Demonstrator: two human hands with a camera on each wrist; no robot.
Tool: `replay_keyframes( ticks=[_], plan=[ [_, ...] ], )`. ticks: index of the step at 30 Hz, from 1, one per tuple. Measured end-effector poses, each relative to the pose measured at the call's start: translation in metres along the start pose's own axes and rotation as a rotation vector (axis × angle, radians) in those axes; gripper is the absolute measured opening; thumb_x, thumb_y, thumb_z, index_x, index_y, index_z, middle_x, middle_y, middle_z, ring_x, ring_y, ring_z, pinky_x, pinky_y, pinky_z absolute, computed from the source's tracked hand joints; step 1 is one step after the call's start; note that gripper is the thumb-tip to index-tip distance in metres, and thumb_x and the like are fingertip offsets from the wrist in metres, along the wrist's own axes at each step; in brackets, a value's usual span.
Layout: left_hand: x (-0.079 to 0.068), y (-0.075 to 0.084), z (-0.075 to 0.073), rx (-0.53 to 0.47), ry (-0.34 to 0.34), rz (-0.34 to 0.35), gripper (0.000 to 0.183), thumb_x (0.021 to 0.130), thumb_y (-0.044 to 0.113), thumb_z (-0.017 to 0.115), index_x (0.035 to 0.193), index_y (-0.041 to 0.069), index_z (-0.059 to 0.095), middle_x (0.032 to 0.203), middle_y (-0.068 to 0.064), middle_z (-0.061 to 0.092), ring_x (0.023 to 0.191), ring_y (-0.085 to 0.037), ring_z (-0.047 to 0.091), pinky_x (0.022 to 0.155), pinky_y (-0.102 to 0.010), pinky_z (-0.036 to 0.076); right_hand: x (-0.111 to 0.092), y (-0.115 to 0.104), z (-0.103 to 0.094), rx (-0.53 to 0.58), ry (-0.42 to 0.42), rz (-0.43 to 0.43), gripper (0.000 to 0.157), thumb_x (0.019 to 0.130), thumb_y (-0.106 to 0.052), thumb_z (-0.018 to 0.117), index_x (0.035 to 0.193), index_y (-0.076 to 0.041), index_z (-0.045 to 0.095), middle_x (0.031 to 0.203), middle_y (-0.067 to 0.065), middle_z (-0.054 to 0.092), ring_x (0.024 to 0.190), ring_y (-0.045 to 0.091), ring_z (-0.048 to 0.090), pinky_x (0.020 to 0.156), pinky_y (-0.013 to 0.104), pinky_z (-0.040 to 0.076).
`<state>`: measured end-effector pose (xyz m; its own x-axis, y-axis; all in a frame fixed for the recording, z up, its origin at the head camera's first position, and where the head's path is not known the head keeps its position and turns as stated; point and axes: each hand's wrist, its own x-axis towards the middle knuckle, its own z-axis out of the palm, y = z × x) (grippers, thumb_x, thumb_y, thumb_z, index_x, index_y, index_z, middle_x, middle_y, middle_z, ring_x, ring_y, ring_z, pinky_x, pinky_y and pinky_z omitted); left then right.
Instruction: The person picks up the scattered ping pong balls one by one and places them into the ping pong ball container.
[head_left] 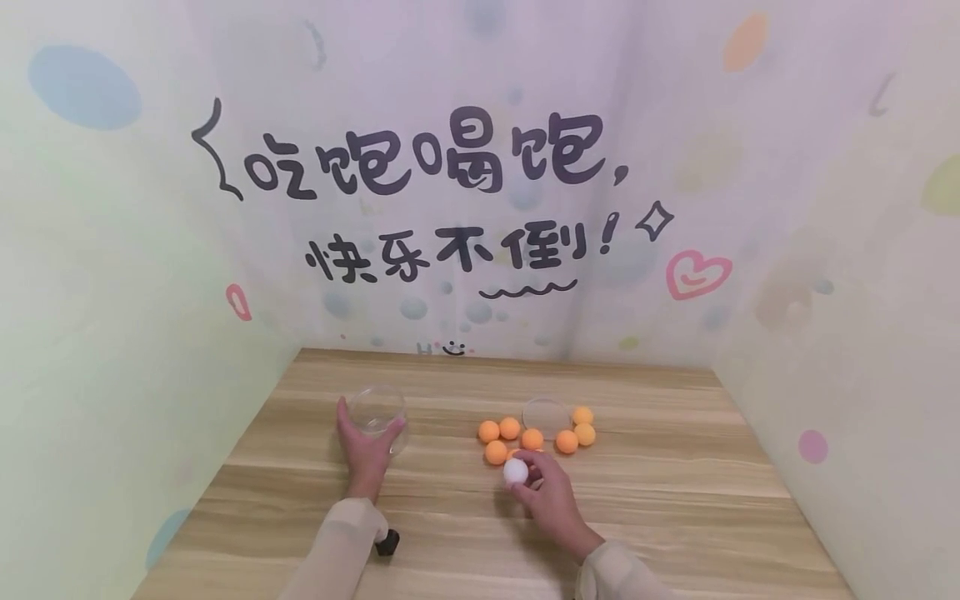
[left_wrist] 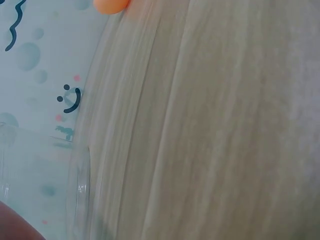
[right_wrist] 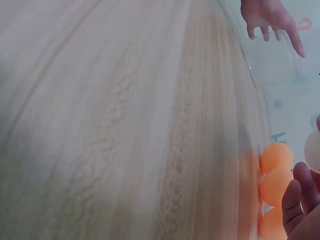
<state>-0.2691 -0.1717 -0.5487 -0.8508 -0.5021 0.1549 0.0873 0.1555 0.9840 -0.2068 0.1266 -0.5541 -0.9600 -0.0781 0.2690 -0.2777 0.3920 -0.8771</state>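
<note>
In the head view my left hand (head_left: 367, 451) holds a clear round container (head_left: 377, 405) at the table's left, thumb on one side and fingers on the other. The right wrist view also shows this hand's fingers around the clear wall. My right hand (head_left: 553, 497) pinches a white ping-pong ball (head_left: 515, 472) between thumb and fingertips. That ball appears at the right edge of the right wrist view. Just beyond it lie several orange ping-pong balls (head_left: 496, 452), some partly hidden by the hand and the white ball.
A second clear round container (head_left: 546, 414) stands behind the right hand, with orange balls around its near and right sides. The wood-grain table (head_left: 457, 533) meets a printed back wall (head_left: 465, 325) and side walls. A small black object (head_left: 387, 543) sits by the left sleeve.
</note>
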Motion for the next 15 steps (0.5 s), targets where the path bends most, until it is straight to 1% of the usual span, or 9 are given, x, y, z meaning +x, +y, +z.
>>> replay_keyframes(
  ticks=[4,8,12,15],
  plan=[
    [0.0011,-0.002,0.0014,0.001,0.013,0.007,0.117,0.07,0.021,0.087,0.157,0.026,0.008,0.161,-0.009,0.011,0.144,-0.037,0.012,0.113,-0.061,0.012,0.0003,0.0008,0.0024,0.015,0.007,-0.003,0.043,0.075,0.001,0.081,0.114,-0.008,0.066,0.099,0.003,0.06,0.076,0.014,0.056,0.063,0.024,0.051],
    [0.0011,-0.0037,0.0043,-0.013,0.003,0.002,0.117,0.07,0.022,0.088,0.157,0.026,0.008,0.161,-0.009,0.011,0.144,-0.036,0.012,0.113,-0.061,0.013,-0.0006,0.0005,0.0028,0.02,0.029,-0.012,0.043,0.074,0.003,0.08,0.113,-0.008,0.066,0.098,0.002,0.06,0.075,0.013,0.056,0.063,0.024,0.051],
    [0.0014,-0.0047,0.0057,-0.025,0.011,0.008,0.118,0.07,0.025,0.088,0.157,0.023,0.007,0.16,-0.01,0.012,0.144,-0.034,0.013,0.114,-0.058,0.014,0.0001,-0.001,0.0019,0.018,0.038,-0.011,0.046,0.074,0.002,0.08,0.117,-0.007,0.065,0.099,0.001,0.06,0.077,0.014,0.055,0.063,0.024,0.051],
    [0.0024,-0.0045,0.006,-0.033,0.025,0.011,0.119,0.07,0.025,0.089,0.156,0.024,0.006,0.159,-0.011,0.014,0.144,-0.033,0.014,0.114,-0.057,0.014,0.0024,-0.0033,0.0014,0.023,0.035,-0.009,0.047,0.076,0.0,0.08,0.12,-0.007,0.064,0.101,0.0,0.06,0.079,0.015,0.055,0.065,0.024,0.05]
  ],
)
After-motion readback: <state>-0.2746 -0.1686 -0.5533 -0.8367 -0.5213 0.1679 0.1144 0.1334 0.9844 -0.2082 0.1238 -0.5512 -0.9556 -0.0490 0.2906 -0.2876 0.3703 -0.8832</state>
